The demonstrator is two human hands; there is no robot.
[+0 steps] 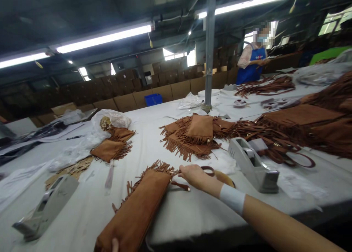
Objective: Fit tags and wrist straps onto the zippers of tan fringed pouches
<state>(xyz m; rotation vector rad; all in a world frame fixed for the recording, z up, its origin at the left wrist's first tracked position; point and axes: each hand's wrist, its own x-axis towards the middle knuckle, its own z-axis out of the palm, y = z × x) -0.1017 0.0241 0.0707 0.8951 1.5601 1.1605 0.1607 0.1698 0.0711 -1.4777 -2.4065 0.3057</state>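
Note:
A brown suede bag with fringe (140, 208) lies on the white table (82, 208) in front of me. My right hand (196, 177) reaches across to its upper corner, fingers curled onto the thin brown strap (180, 185) there. Only a fingertip of my left hand (115, 244) shows at the bottom edge, touching the bag's near end. A white band wraps my right wrist.
A grey tape dispenser (251, 164) stands right of my hand, another (45, 208) at left. Piles of fringed brown bags (192, 136) and straps (275, 138) cover the middle and right. Plastic bags (110, 120) lie at left. A person in a blue apron (253, 61) works at the far end, beside a metal pole (209, 50).

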